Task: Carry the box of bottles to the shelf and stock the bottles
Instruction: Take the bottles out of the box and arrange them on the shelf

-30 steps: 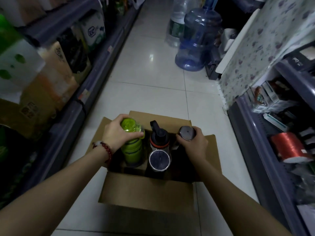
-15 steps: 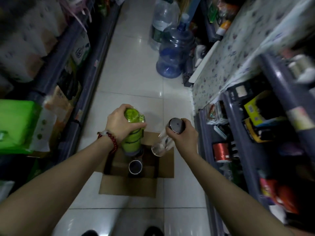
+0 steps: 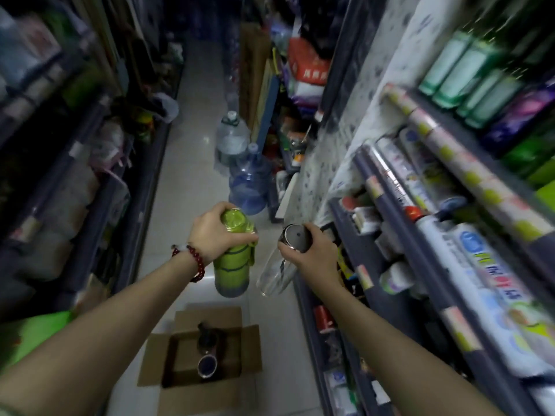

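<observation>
Both hands were held out above the aisle floor [image 3: 192, 151]: the left hand [image 3: 210, 235], a red bead bracelet [image 3: 196, 262] at its wrist, was curled over the cap of a green bottle [image 3: 234, 265], and the right hand [image 3: 312, 253] was wrapped round the metal-lidded top of a clear bottle [image 3: 274, 276] tilted beside it. Below them, the open cardboard box [image 3: 201, 355] was set on the floor with two dark bottles [image 3: 207, 352] left inside, close to the right-hand shelf [image 3: 390, 235]. Farther along, two large water jugs [image 3: 247, 181] were stood on the floor.
</observation>
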Available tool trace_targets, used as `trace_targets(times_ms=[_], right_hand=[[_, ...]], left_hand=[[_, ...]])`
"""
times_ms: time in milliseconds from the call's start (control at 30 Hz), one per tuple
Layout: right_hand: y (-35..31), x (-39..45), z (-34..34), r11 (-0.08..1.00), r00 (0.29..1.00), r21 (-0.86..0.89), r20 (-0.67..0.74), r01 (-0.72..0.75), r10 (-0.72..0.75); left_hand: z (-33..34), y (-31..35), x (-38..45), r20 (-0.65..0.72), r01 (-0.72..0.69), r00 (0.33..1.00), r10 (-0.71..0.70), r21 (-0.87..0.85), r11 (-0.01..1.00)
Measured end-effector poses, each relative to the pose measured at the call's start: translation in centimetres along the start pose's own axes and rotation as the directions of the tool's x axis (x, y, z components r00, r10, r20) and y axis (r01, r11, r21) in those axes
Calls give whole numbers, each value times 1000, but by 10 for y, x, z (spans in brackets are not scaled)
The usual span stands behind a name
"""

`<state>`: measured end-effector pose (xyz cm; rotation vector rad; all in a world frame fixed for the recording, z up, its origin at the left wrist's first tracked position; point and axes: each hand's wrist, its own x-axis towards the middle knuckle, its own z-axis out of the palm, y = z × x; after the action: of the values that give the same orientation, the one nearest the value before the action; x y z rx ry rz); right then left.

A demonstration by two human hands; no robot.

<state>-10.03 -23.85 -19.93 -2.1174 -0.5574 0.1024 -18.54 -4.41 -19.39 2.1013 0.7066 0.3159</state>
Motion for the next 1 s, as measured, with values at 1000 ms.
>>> trace_targets(times_ms=[1000], right_hand=[[-205,-70,-336,990,499,-66,-866,-128,7]], left_hand=[[-7,428,-33,273,-493,461,844,-712,499]])
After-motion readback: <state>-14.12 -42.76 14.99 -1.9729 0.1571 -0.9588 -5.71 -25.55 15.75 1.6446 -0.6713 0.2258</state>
